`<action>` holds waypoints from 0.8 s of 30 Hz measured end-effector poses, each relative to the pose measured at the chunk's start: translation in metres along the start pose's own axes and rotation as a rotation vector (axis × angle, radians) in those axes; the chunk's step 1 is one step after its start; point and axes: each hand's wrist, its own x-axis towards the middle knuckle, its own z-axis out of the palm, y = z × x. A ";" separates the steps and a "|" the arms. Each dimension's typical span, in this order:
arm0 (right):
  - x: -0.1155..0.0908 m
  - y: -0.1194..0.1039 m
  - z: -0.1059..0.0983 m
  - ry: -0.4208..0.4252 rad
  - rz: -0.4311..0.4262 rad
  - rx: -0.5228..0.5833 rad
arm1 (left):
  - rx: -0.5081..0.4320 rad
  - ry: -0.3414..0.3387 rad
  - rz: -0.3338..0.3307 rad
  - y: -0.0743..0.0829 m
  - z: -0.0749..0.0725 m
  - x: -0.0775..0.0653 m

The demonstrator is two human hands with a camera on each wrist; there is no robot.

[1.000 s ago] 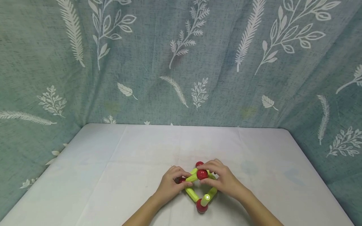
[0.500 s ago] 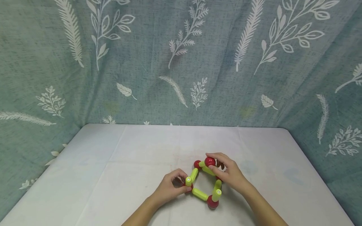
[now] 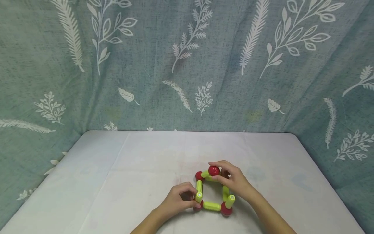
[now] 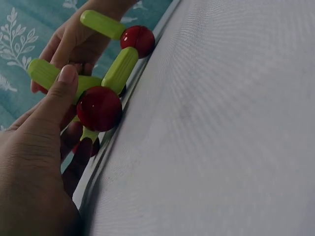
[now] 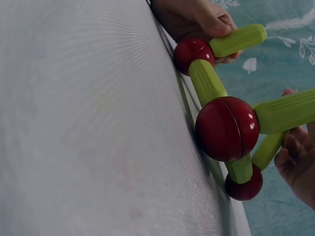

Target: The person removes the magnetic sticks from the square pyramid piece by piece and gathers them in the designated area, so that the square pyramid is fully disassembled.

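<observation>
A four-sided frame of yellow-green magnetic building sticks and red balls stands on the white table. Its front left ball [image 3: 198, 207] carries an upright stick [image 3: 199, 197]; the left hand [image 3: 181, 197] pinches that corner, thumb and fingers around where ball and stick meet. In the left wrist view the thumb lies along the stick. The front right ball [image 3: 226, 209] bears another upright stick [image 3: 230, 201]. Between thumb and forefinger the right hand [image 3: 232, 178] holds a raised red ball [image 3: 214, 171], close to a stick [image 3: 205, 174] from the back left ball [image 3: 199, 175]. That hand hides the back right corner.
White cloth covers the table [image 3: 131, 169]. Behind and at both sides hangs a blue-green curtain [image 3: 157, 107] with white leaf prints. In the right wrist view, the back right ball [image 5: 243, 184] shows near the cloth.
The frame has turned counterclockwise, its front corner swinging right and its left corner coming forward. Both hands moved along; the raised ball went back and right. The left upright stick's tip now shows.
</observation>
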 end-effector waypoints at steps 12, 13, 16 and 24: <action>-0.002 0.012 0.009 -0.181 -0.132 0.164 | 0.235 0.207 -0.035 -0.002 -0.004 0.005; -0.002 0.013 0.010 -0.182 -0.139 0.166 | 0.283 0.192 -0.050 -0.002 -0.003 0.005; -0.002 0.013 0.012 -0.178 -0.153 0.170 | 0.361 0.145 -0.077 -0.004 -0.001 0.005; -0.001 0.012 0.012 -0.166 -0.156 0.172 | 0.395 0.148 -0.092 -0.007 0.002 0.010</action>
